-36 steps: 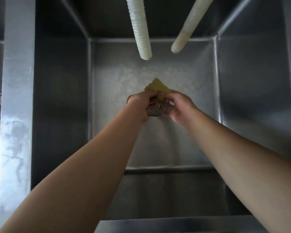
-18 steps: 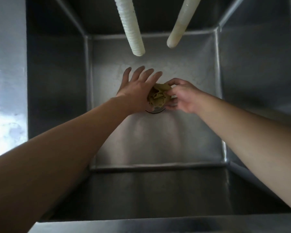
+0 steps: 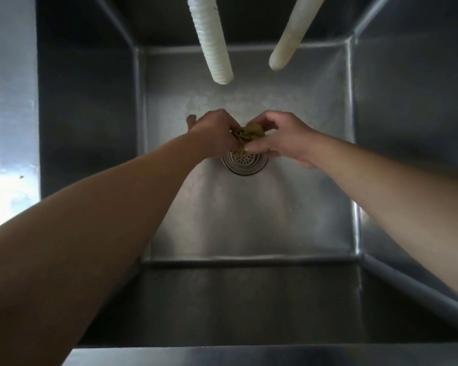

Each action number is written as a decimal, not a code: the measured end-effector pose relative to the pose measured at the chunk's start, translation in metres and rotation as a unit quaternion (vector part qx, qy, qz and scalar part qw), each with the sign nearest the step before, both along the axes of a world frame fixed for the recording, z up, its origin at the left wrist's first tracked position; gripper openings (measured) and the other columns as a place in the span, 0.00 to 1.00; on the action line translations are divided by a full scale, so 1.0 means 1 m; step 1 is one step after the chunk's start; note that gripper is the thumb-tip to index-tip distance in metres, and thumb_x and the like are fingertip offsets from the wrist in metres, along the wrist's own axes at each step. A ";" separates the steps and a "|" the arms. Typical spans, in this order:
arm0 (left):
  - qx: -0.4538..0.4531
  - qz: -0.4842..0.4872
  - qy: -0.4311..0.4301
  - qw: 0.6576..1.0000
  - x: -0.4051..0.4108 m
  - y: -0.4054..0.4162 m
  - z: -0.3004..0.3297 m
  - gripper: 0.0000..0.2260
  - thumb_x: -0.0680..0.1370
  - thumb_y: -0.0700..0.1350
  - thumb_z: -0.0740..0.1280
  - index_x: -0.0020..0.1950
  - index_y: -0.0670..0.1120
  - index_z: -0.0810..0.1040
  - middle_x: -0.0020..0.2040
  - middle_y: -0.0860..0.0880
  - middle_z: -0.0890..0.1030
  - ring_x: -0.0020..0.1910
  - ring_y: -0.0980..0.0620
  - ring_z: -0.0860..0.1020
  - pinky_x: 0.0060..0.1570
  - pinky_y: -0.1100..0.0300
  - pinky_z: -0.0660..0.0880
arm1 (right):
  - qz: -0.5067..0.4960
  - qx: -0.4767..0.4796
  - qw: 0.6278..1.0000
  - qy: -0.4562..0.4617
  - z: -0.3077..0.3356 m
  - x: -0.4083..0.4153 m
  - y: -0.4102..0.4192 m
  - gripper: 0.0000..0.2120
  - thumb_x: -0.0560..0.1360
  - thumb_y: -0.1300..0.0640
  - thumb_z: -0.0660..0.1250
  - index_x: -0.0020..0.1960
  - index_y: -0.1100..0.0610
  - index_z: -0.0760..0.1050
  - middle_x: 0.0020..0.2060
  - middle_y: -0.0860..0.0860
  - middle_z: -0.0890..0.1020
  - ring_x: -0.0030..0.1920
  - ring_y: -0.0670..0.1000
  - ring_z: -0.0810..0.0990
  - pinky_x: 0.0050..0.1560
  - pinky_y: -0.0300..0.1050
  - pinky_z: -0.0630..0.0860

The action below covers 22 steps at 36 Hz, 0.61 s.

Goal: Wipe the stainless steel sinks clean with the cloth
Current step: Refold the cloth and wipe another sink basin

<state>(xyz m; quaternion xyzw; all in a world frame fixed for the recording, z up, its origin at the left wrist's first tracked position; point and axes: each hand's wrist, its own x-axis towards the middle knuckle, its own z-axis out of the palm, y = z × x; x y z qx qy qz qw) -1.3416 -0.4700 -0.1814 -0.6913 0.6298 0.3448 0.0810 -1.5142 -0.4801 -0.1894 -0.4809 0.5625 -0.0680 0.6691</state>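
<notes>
I look down into a deep stainless steel sink (image 3: 249, 220). A small crumpled yellow-brown cloth (image 3: 251, 133) is bunched between both my hands, just above the round perforated drain strainer (image 3: 245, 161). My left hand (image 3: 214, 130) grips the cloth's left side with curled fingers. My right hand (image 3: 278, 136) pinches its right side, thumb under it. Most of the cloth is hidden inside the two hands.
Two white corrugated hoses (image 3: 212, 40) (image 3: 292, 33) hang down into the sink from above, ending over the far part of the floor. A steel divider (image 3: 11, 114) runs along the left. The sink's front rim (image 3: 249, 356) crosses the bottom of the view.
My left hand, spread open half a second ago, has curled onto the cloth again. Both hands now squeeze it together over the drain, which shows more below them.
</notes>
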 end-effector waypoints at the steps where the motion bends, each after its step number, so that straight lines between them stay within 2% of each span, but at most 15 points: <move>1: 0.006 0.029 0.028 0.999 -0.001 -0.001 0.000 0.06 0.73 0.51 0.70 0.48 0.56 0.85 0.34 0.56 0.76 0.38 0.56 0.71 0.56 0.50 0.66 | 0.016 -0.063 0.997 0.029 -0.001 0.001 0.000 0.18 0.65 0.62 0.81 0.51 0.54 0.79 0.49 0.51 0.83 0.52 0.53 0.83 0.54 0.50 0.80; 3: 0.032 0.081 0.082 0.993 -0.005 -0.002 0.001 0.07 0.71 0.51 0.74 0.48 0.54 0.86 0.33 0.54 0.76 0.34 0.55 0.71 0.45 0.55 0.68 | 0.043 -0.161 0.984 0.058 -0.003 0.003 -0.001 0.17 0.64 0.62 0.81 0.49 0.56 0.80 0.46 0.50 0.81 0.49 0.50 0.80 0.49 0.44 0.76; 5: 0.061 0.119 0.128 0.983 -0.006 -0.002 0.002 0.08 0.69 0.48 0.77 0.48 0.53 0.86 0.33 0.53 0.77 0.33 0.55 0.72 0.35 0.60 0.68 | 0.078 -0.201 0.974 0.063 -0.005 0.003 -0.002 0.14 0.64 0.63 0.80 0.47 0.59 0.79 0.44 0.51 0.81 0.45 0.49 0.78 0.44 0.43 0.73; 8: 0.109 0.166 0.183 0.963 -0.002 0.002 0.001 0.13 0.68 0.42 0.79 0.51 0.46 0.86 0.38 0.49 0.82 0.35 0.55 0.77 0.30 0.67 0.71 | 0.154 -0.254 0.951 0.089 -0.008 0.004 -0.005 0.10 0.66 0.66 0.77 0.43 0.62 0.78 0.43 0.55 0.80 0.41 0.51 0.75 0.40 0.44 0.69; 10: 0.147 0.199 0.216 0.945 0.001 0.005 -0.001 0.15 0.69 0.38 0.79 0.55 0.40 0.85 0.40 0.46 0.83 0.31 0.56 0.81 0.25 0.70 0.72 | 0.229 -0.303 0.919 0.106 -0.009 0.005 -0.007 0.09 0.67 0.67 0.75 0.45 0.64 0.77 0.45 0.57 0.78 0.44 0.55 0.75 0.42 0.49 0.72; 12: 0.196 0.223 0.224 0.928 0.000 0.005 0.001 0.15 0.71 0.38 0.77 0.56 0.40 0.82 0.41 0.47 0.84 0.28 0.59 0.82 0.21 0.68 0.72 | 0.303 -0.325 0.888 0.121 -0.008 0.008 -0.010 0.08 0.69 0.68 0.71 0.47 0.63 0.75 0.45 0.53 0.74 0.45 0.55 0.74 0.45 0.51 0.72; 13: 0.228 0.230 0.221 0.920 0.000 0.004 0.000 0.15 0.72 0.40 0.77 0.57 0.43 0.82 0.42 0.49 0.84 0.29 0.59 0.82 0.26 0.64 0.76 | 0.328 -0.329 0.876 0.131 -0.008 0.009 -0.012 0.09 0.69 0.68 0.69 0.47 0.61 0.73 0.45 0.52 0.73 0.46 0.55 0.73 0.44 0.50 0.71; 14: 0.262 0.232 0.215 0.912 0.000 0.002 0.000 0.15 0.73 0.43 0.76 0.59 0.46 0.81 0.45 0.51 0.85 0.33 0.59 0.83 0.38 0.58 0.79 | 0.344 -0.331 0.868 0.140 -0.008 0.011 -0.014 0.09 0.70 0.69 0.67 0.46 0.58 0.72 0.46 0.50 0.72 0.46 0.54 0.72 0.43 0.49 0.70; 15: 0.294 0.234 0.210 0.902 0.000 0.001 0.000 0.15 0.74 0.45 0.75 0.61 0.49 0.80 0.47 0.53 0.85 0.39 0.59 0.83 0.52 0.51 0.77 | 0.351 -0.334 0.862 0.147 -0.007 0.013 -0.014 0.11 0.70 0.69 0.66 0.45 0.56 0.69 0.45 0.50 0.70 0.45 0.54 0.72 0.42 0.48 0.68; 16: 0.319 0.243 0.212 0.891 0.000 -0.001 0.000 0.15 0.76 0.46 0.74 0.62 0.50 0.79 0.49 0.54 0.85 0.44 0.58 0.83 0.61 0.44 0.73 | 0.355 -0.340 0.858 0.151 -0.007 0.015 -0.014 0.12 0.71 0.69 0.65 0.45 0.55 0.68 0.45 0.49 0.70 0.45 0.54 0.72 0.42 0.49 0.68; 18: 0.339 0.283 0.225 0.868 0.001 -0.004 0.001 0.14 0.77 0.45 0.72 0.63 0.50 0.79 0.49 0.54 0.84 0.47 0.57 0.82 0.65 0.38 0.69 | 0.353 -0.363 0.848 0.160 -0.007 0.018 -0.012 0.12 0.72 0.70 0.62 0.45 0.54 0.66 0.45 0.50 0.69 0.44 0.56 0.73 0.40 0.52 0.71; 22: 0.340 0.371 0.261 0.824 0.006 0.000 0.000 0.06 0.78 0.43 0.70 0.54 0.48 0.81 0.42 0.53 0.85 0.43 0.58 0.83 0.62 0.39 0.73 | 0.328 -0.399 0.838 0.175 -0.008 0.021 -0.006 0.09 0.73 0.71 0.59 0.46 0.58 0.69 0.45 0.52 0.70 0.42 0.59 0.75 0.39 0.53 0.70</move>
